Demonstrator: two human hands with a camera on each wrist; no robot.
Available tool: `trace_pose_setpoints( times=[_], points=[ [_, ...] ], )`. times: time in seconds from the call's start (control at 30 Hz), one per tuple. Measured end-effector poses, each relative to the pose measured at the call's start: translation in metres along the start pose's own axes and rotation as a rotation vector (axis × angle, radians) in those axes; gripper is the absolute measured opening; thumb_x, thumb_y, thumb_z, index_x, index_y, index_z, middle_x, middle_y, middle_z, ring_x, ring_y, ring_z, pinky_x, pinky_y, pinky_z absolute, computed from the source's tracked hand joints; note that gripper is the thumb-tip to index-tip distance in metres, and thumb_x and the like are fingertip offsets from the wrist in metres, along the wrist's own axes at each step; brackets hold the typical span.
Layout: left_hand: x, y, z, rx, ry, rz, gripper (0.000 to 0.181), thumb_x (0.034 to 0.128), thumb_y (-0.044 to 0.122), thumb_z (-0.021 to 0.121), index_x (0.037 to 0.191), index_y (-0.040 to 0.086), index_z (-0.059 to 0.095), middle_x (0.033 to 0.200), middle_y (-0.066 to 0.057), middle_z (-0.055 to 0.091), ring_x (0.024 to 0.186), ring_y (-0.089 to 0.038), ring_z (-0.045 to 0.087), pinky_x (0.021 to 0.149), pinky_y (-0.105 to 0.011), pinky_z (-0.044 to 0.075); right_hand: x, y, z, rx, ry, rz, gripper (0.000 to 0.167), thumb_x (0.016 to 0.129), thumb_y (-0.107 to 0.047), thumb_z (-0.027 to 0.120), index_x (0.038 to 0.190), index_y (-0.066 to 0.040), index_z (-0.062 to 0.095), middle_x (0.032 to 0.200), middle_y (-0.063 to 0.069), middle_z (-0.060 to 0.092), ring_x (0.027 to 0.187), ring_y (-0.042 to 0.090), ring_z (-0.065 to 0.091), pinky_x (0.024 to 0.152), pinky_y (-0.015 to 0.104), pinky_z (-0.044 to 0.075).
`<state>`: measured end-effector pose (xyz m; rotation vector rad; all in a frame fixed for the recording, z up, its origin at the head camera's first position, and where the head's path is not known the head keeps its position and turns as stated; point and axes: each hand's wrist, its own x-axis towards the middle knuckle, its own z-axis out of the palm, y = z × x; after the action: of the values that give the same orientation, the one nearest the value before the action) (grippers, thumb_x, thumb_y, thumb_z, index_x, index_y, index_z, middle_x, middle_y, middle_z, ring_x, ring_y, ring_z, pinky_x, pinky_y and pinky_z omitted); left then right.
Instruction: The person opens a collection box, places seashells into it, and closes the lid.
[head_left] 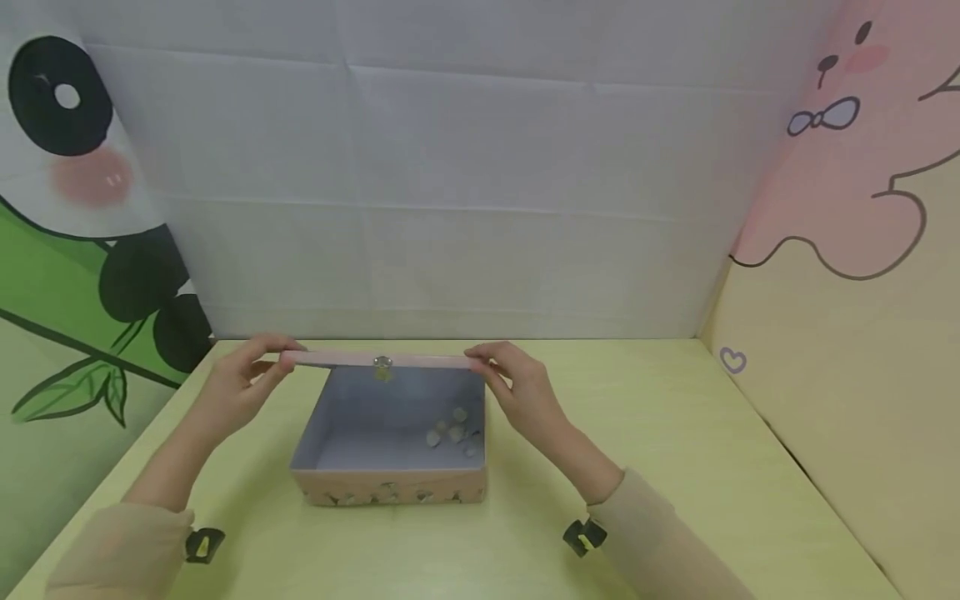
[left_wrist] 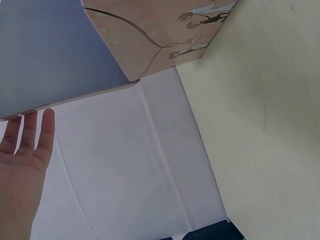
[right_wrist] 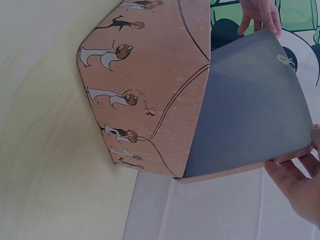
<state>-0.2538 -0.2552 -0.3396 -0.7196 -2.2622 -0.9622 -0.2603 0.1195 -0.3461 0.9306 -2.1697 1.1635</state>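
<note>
A pinkish box (head_left: 390, 487) with a blue-grey inside and printed figures stands on the table, its hinged lid (head_left: 435, 361) raised. Midway along the lid's front edge is a metal clasp (head_left: 382, 364). My left hand (head_left: 243, 383) grips the lid's left corner, thumb on the near side. At the opposite corner, my right hand (head_left: 528, 396) pinches the lid between thumb and fingers. Several small pale roundish pieces (head_left: 457, 432) lie inside the box on the right; their kind is unclear. In the right wrist view, the lid's lining (right_wrist: 245, 110) faces the camera.
The pale yellow table (head_left: 637, 433) extends on both sides of the box. A white sheet (head_left: 465, 200) hangs behind it. Side panels show a cartoon panda (head_left: 90, 183) on the left and a pink cartoon animal (head_left: 847, 183) on the right.
</note>
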Motion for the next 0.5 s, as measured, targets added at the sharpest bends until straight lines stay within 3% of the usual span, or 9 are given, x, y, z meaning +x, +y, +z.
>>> trace_pose_setpoints(
  times=[0.13,0.27,0.5],
  points=[
    [-0.003,0.001,0.002,0.047,-0.024,-0.032,0.024,0.0846,-0.006,0.064,0.105,0.007,0.063,0.104,0.020,0.057,0.098,0.010,0.052,0.077,-0.003,0.045,-0.003,0.006,0.000,-0.037,-0.027,-0.031,0.020,0.092,-0.015,0.059,0.110,-0.009,0.066,0.108,0.002,0.066,0.099,0.013,0.063,0.084,0.024,0.053],
    [-0.007,0.002,0.005,0.097,-0.031,-0.025,0.023,0.0853,-0.002,0.065,0.106,0.008,0.063,0.106,0.017,0.058,0.100,0.011,0.050,0.077,-0.002,0.043,-0.007,0.011,-0.001,-0.070,-0.046,-0.053,0.020,0.093,-0.016,0.059,0.111,-0.010,0.066,0.107,0.001,0.066,0.095,0.011,0.062,0.082,0.026,0.052],
    [-0.015,0.001,0.012,0.163,-0.020,0.099,0.028,0.0797,-0.004,0.070,0.106,0.006,0.063,0.105,0.004,0.062,0.100,0.008,0.050,0.078,-0.003,0.043,-0.015,0.015,-0.003,-0.073,-0.085,-0.051,0.019,0.092,-0.017,0.060,0.109,-0.012,0.066,0.106,-0.001,0.065,0.098,0.010,0.060,0.084,0.029,0.051]
  ],
)
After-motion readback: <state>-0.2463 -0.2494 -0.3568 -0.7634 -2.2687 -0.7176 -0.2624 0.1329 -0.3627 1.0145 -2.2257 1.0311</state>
